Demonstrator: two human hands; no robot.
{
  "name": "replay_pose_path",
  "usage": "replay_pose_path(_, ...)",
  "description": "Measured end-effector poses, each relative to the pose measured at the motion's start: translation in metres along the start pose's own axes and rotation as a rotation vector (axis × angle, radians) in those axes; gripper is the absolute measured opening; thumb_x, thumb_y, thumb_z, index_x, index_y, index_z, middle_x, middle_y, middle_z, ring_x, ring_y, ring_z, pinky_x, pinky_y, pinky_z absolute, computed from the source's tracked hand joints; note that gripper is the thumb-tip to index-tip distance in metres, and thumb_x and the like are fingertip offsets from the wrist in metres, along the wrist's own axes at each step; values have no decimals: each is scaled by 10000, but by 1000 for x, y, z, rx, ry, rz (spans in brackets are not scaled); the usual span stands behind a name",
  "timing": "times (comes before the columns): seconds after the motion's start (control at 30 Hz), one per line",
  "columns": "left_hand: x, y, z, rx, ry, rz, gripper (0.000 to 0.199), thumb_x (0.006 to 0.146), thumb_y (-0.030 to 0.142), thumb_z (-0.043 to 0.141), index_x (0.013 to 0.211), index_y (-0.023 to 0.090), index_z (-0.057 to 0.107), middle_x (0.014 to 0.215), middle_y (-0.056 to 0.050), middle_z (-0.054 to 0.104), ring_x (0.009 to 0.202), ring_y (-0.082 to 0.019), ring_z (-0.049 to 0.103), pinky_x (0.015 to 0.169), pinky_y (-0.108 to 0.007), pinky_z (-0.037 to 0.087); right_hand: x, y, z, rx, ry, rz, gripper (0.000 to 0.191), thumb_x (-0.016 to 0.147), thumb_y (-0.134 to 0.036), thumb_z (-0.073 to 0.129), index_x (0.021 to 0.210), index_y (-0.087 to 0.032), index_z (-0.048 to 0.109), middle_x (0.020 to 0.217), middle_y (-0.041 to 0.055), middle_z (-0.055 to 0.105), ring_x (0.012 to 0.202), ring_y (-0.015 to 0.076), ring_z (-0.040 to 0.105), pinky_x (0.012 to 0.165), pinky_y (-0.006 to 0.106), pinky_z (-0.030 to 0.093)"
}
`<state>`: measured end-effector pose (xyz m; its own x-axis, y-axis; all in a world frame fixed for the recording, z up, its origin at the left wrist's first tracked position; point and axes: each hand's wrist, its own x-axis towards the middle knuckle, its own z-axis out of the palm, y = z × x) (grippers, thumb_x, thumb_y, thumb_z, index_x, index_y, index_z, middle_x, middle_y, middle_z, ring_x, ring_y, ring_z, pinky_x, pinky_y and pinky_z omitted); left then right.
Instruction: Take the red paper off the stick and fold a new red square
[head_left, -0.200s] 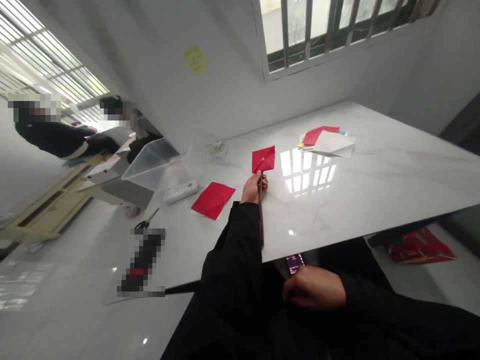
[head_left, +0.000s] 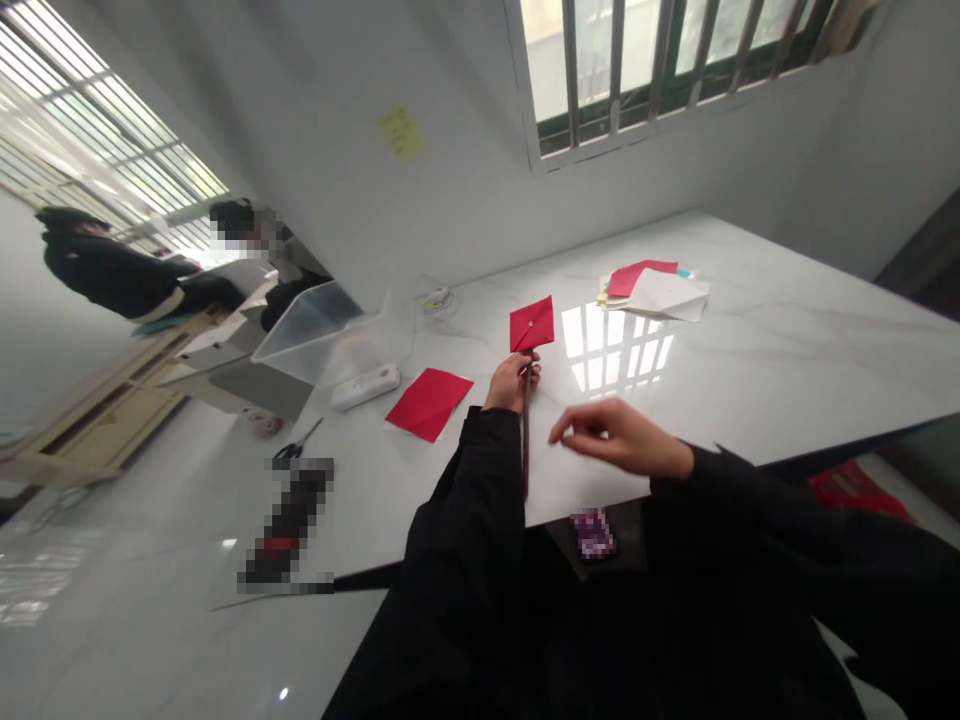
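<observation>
A red paper pinwheel, folded to a square with a small pale pin at its middle, sits on top of a brown stick. My left hand is wrapped round the stick just below the paper. Over the table's front edge hovers my right hand, its fingers bent and thumb close to the fingertips, nothing visible in them; it is apart from the stick. Below it a phone with a lit screen lies near my lap. Left of the pinwheel, a red paper sheet lies on the table.
A paper pile lies at the back right of the white table. On the left are a white box-like device, a clear plastic bin and scissors. Two people sit further off to the left.
My right hand has risen from beside the phone to above the table edge, uncovering the phone. My left hand keeps its grip on the stick; the pinwheel's paper has turned slightly.
</observation>
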<state>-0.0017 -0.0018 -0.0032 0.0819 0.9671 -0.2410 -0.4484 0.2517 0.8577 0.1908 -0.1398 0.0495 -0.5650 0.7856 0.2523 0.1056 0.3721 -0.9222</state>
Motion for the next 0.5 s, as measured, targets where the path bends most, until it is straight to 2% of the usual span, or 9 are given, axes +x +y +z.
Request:
replay_pose_path(0.1, -1, 0, -3, 54, -68, 14, 44, 789, 108, 706, 815, 116, 671, 727, -15, 600, 624, -72, 562, 555, -180, 405, 53, 31, -55, -146, 381, -83, 198, 938, -316, 650, 1014, -191, 783, 587, -64, 412, 551, 113, 342, 549, 287, 267)
replay_pose_path(0.17, -2, 1, -5, 66, -114, 32, 142, 741, 106, 769, 861, 116, 693, 790, -18, 640, 644, -69, 576, 588, -194, 429, 77, 66, -85, -229, 606, -93, 194, 898, -312, 655, 976, -180, 774, 579, -62, 409, 562, 120, 362, 568, 292, 280)
replay_pose_path(0.2, -2, 1, -6, 66, -133, 39, 213, 716, 109, 808, 903, 118, 705, 833, -21, 665, 660, -68, 588, 617, -200, 447, 84, 85, -97, -248, 680, -68, 197, 874, -310, 656, 962, -175, 769, 571, -64, 406, 557, 121, 364, 573, 292, 288)
replay_pose_path(0.27, -3, 2, -8, 62, -151, 39, 367, 673, 128, 876, 1004, 130, 718, 886, -21, 704, 691, -72, 613, 683, -208, 480, 90, 120, -114, -226, 722, 44, 241, 830, -329, 669, 975, -161, 763, 561, -65, 420, 543, 125, 377, 574, 290, 309)
replay_pose_path(0.33, -4, 1, -9, 55, -152, 29, 476, 643, 158, 925, 1066, 151, 707, 889, -14, 725, 711, -80, 636, 724, -213, 495, 89, 144, -123, -125, 718, 137, 351, 837, -402, 659, 1072, -157, 750, 569, -64, 433, 529, 134, 382, 545, 285, 313)
replay_pose_path(0.4, -4, 1, -10, 57, -152, 25, 520, 626, 193, 954, 1075, 164, 695, 878, -12, 735, 720, -87, 653, 730, -214, 498, 86, 152, -125, -61, 682, 154, 438, 867, -494, 650, 1136, -158, 735, 602, -50, 460, 551, 145, 412, 543, 281, 343)
replay_pose_path(0.5, -4, 1, -11, 93, -164, 21, 538, 616, 228, 972, 1077, 158, 703, 864, -22, 739, 718, -89, 658, 713, -211, 486, 83, 144, -121, -37, 621, 127, 617, 926, -627, 600, 1329, -164, 661, 658, -35, 494, 607, 163, 461, 596, 297, 431)
